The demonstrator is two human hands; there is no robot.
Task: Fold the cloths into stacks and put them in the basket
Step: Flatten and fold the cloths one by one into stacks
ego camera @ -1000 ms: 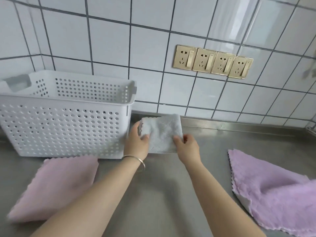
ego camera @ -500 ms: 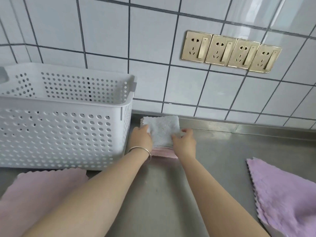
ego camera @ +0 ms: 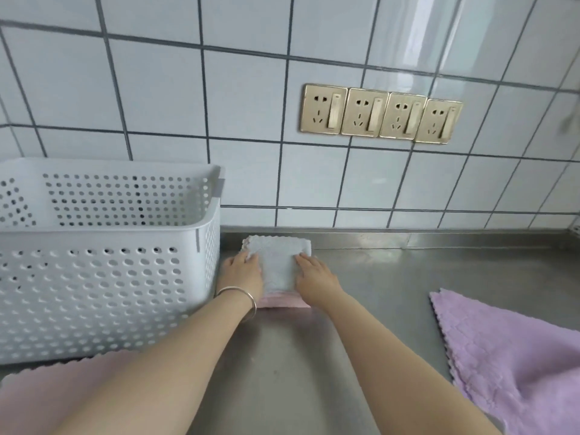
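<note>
At nine o'clock the white perforated basket [ego camera: 103, 271] stands on the steel counter [ego camera: 282, 372], a pink cloth [ego camera: 47, 400] before it. Just right, the left hand [ego camera: 243, 273] and right hand [ego camera: 314, 277], fingers straight, press a folded grey cloth [ego camera: 279, 265] atop a folded pink cloth [ego camera: 284, 301]. At four o'clock lies a purple cloth [ego camera: 514, 359].

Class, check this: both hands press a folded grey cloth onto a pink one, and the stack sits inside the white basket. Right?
Not quite. The head view shows the stack on the steel counter, just right of the basket, not in it. The rest holds: the left hand and right hand press the grey cloth onto the pink cloth.
</note>
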